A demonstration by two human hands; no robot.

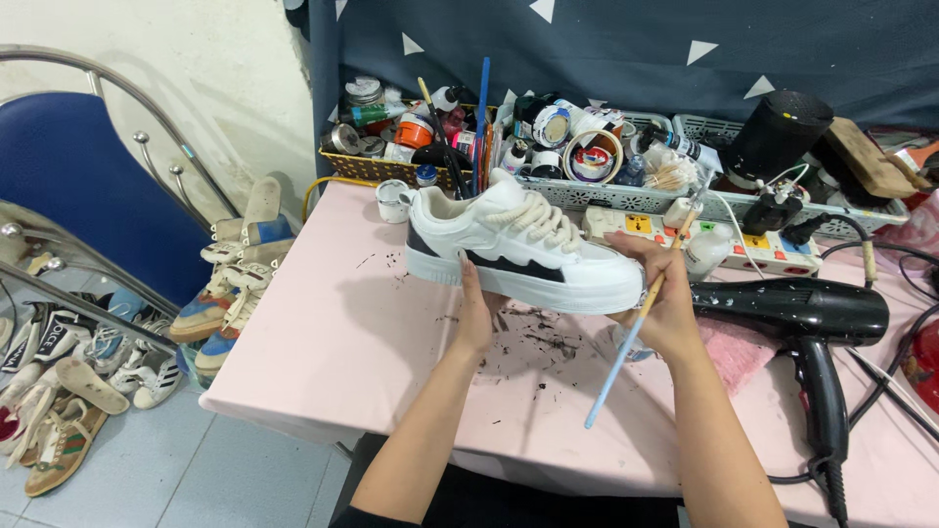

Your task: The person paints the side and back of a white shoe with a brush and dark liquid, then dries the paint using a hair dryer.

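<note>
Both hands hold a white sneaker (pixel 518 249) up over the pink table (pixel 333 342), its side turned toward the camera. The shoe has black side panels, thick cream laces and a chunky white sole; its toe points to the right and its heel to the left.

The left hand (pixel 476 315) comes up from below near the heel half. Its fingers are curled around the sole edge, the thumb lying against the sidewall just under the black panel, so it is closed in a supporting grip on the shoe.

The right hand (pixel 663 293) wraps over the toe end, fingers closed against the far side of the shoe and the palm against the sole. In the same hand sits a thin paintbrush (pixel 636 328) with a light blue handle, pinched between the fingers and running diagonally: the handle end points down toward the person, the bristle end rises past the knuckles toward the power strip (pixel 729 240).

Dark flecks and smears lie on the tabletop under the shoe. A black hair dryer (pixel 807 318) rests on the table to the right, beside a pink cloth (pixel 738 352). Behind the shoe, baskets (pixel 606 196) hold paint jars, tape rolls and brushes. A small white cup (pixel 392 200) stands near the heel. On the left, worn shoes (pixel 230 293) are heaped on a metal rack.
</note>
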